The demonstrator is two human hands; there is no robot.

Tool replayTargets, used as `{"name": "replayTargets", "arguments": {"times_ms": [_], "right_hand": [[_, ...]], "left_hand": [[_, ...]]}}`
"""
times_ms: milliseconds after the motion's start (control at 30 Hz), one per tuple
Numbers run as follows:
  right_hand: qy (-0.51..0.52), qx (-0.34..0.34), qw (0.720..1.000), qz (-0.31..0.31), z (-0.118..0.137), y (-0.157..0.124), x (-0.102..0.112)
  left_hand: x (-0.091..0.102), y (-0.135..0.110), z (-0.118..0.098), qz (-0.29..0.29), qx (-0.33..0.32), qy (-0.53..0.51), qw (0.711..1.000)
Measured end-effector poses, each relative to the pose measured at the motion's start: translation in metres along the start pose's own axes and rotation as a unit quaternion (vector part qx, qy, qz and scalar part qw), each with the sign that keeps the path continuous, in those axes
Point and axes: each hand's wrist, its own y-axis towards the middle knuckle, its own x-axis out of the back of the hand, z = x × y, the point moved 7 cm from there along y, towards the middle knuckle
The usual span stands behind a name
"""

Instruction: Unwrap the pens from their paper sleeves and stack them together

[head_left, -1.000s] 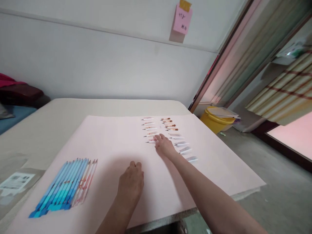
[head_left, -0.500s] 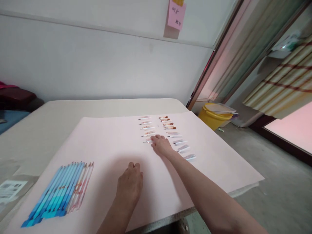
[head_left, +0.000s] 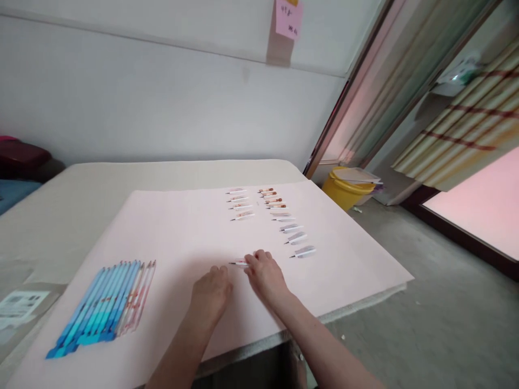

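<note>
My right hand (head_left: 265,274) pinches a short white pencil tip (head_left: 239,263) with a dark point facing left, low over the pink sheet (head_left: 186,227). Just left of it, my left hand (head_left: 211,292) is curled closed above the sheet; its palm and anything inside are hidden. Beyond my hands lie two columns of similar short pieces: a left column (head_left: 242,216) with pinkish prints, and a right column with brown-topped pieces (head_left: 275,207) at the back and grey-lilac ones (head_left: 304,252) nearer. Long blue pencils (head_left: 103,302) and pinkish clear ones (head_left: 140,297) lie side by side at the left.
The sheet covers part of a cream table (head_left: 93,197) against a white wall (head_left: 162,102). A label on plastic (head_left: 20,308) lies at the left edge. On the floor at the right stands a yellow bucket (head_left: 344,192). A pink note (head_left: 288,19) hangs above.
My right hand has drawn one short pencil tip from the near end of the left column towards me, beside my left hand. The left hand stays curled in about the same place.
</note>
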Motion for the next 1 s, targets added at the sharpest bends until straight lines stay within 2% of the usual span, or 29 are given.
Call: {"name": "replayTargets", "arguments": {"times_ms": [133, 233, 367, 633, 800, 1000], "right_hand": [[0.068, -0.01, 0.998, 0.005, 0.004, -0.021, 0.009], [0.091, -0.041, 0.995, 0.027, -0.009, -0.026, 0.021], [0.073, -0.084, 0.992, 0.061, -0.027, -0.034, 0.031], [0.008, -0.016, 0.995, 0.098, -0.008, -0.038, 0.023], [-0.019, 0.013, 0.995, 0.1, 0.006, -0.038, 0.012], [-0.032, 0.035, 0.993, 0.106, 0.021, -0.039, 0.009]], "left_hand": [[-0.001, -0.001, 0.004, -0.006, -0.01, -0.005, 1.0], [-0.002, -0.002, 0.008, 0.0, -0.003, -0.002, 1.0], [-0.002, -0.003, 0.006, 0.012, 0.005, 0.005, 1.0], [0.002, -0.005, -0.01, 0.0, -0.001, 0.022, 1.0], [-0.008, -0.011, -0.012, 0.041, 0.004, 0.017, 0.999], [-0.013, -0.012, -0.005, 0.05, 0.019, -0.012, 0.999]]}}
